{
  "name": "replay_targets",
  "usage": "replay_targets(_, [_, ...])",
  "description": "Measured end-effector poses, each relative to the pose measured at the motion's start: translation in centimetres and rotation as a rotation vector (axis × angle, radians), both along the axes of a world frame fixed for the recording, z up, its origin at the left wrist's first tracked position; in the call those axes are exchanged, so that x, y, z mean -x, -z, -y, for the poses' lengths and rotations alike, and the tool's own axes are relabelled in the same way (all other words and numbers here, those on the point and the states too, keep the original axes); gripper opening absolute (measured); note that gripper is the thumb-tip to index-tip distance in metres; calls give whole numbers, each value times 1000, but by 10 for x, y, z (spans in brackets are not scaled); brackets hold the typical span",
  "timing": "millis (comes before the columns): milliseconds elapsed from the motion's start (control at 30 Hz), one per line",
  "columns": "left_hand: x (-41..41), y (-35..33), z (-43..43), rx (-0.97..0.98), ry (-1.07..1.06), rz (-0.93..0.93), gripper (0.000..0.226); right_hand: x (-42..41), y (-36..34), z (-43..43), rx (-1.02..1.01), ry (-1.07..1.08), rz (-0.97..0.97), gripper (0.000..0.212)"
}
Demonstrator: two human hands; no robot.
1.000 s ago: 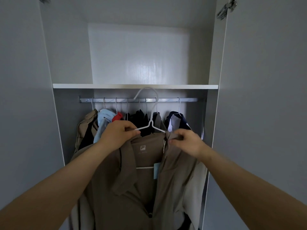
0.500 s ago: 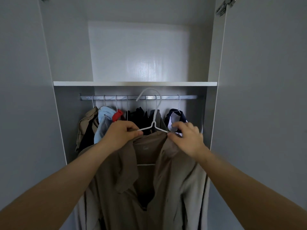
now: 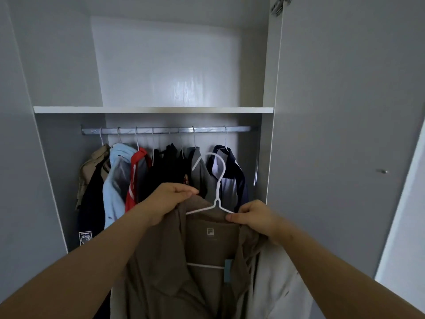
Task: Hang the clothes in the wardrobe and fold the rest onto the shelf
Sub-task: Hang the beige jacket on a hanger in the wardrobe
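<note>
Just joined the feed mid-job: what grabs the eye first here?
A brown jacket on a white hanger fills the lower centre, the left hand and right hand gripping its shoulders. The hanger's hook sits below the rail, not yet on it. Behind, hung clothes crowd the rail, a light blue top and a red garment standing out at left.

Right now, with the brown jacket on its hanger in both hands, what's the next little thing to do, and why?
Probably lift it until the hook of the white hanger goes over the rail, perhaps at the bare stretch right of the navy jacket. The left hand and right hand grip the brown jacket at its shoulders, and the hook hangs free below the rail.
</note>
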State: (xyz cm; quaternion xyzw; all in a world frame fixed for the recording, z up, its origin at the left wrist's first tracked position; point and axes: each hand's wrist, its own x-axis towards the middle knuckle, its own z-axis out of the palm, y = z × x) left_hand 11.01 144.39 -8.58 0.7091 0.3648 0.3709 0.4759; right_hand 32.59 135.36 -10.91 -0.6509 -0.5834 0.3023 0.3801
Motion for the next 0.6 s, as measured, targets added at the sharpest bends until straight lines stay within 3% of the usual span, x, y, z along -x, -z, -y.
replay_targets(67, [-22,4,2,-158,-49,-26,23,-10,1,6,13,52,-35,35])
replay_targets(167, [-57,10,7,-291,77,-269,23,-26,3,16,38,127,-93,33])
replay_targets(333, [-86,22,6,-226,-133,-241,21,-58,21,39,96,290,-169,27])
replay_targets(600, [-108,52,9,-27,-159,-185,24,-94,53,50,131,526,-293,19])
